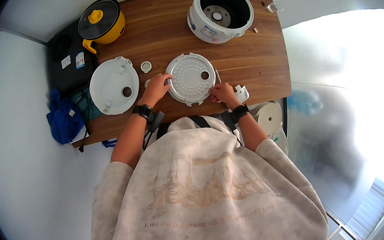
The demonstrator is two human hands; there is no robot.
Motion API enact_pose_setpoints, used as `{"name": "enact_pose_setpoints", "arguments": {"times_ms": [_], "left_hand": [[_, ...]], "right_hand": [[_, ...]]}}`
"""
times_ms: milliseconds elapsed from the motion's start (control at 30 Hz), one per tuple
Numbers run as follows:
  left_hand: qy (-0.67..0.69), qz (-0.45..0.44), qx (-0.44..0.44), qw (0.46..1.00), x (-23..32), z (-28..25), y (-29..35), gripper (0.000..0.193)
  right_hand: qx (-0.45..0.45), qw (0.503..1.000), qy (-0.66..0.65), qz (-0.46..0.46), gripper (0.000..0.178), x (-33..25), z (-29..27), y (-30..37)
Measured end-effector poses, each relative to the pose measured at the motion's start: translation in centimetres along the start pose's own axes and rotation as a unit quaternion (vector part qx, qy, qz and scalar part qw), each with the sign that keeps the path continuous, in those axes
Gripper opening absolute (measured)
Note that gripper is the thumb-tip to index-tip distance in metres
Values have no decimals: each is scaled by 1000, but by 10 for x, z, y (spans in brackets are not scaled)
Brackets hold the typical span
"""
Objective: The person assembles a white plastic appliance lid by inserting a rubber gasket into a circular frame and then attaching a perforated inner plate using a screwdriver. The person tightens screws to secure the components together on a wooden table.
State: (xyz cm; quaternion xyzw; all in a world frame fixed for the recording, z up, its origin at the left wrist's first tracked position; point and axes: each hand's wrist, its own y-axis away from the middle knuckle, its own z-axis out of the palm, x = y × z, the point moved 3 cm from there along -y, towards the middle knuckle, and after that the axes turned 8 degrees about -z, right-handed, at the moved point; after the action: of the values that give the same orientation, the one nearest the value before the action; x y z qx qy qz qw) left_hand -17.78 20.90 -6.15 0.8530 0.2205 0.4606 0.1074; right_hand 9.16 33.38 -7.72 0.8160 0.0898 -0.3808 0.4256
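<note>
A round silver inner lid plate (186,83) with dimples, one dark hole and notched edges lies on the wooden table in front of me. The fingers of my left hand (155,90) are closed on its left rim. At the lower right rim, my right hand (224,94) pinches the edge. A thin pale rod (217,75) lies just above my right hand, partly hidden by it. Beside that hand is a white curved plastic piece (241,94). Left of the plate sits a small round white cap (146,67); another small pale part is mostly covered by my left hand.
A white cooker lid shell (112,84) lies at the left. The open white cooker body (195,21) stands at the back right, near a small clear container (275,6). A yellow pot (114,31) with a dark lid is at the back left, by a black case (64,75).
</note>
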Motion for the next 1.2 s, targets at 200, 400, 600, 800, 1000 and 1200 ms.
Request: {"name": "enact_pose_setpoints", "arguments": {"times_ms": [200, 400, 600, 800, 1000, 1200], "left_hand": [[-48, 35, 13, 998, 2, 0, -1, 20], [-95, 11, 12, 995, -1, 2, -10, 19], [-83, 29, 42, 995, 4, 0, -7, 25], [-29, 12, 43, 999, 14, -2, -4, 30], [-4, 8, 55, 998, 3, -1, -9, 31], [8, -7, 68, 998, -8, -3, -17, 29]], "right_hand": [[14, 1000, 15, -4, 29, -3, 5, 3], [39, 998, 42, 19, 32, -4, 7, 4], [206, 952, 166, -152, 40, -17, 0, -3], [181, 952, 190, -160, 43, -16, -4, -17], [175, 953, 169, -181, 38, -16, -3, -15], [180, 950, 160, -199, 32, -15, -1, -17]]}}
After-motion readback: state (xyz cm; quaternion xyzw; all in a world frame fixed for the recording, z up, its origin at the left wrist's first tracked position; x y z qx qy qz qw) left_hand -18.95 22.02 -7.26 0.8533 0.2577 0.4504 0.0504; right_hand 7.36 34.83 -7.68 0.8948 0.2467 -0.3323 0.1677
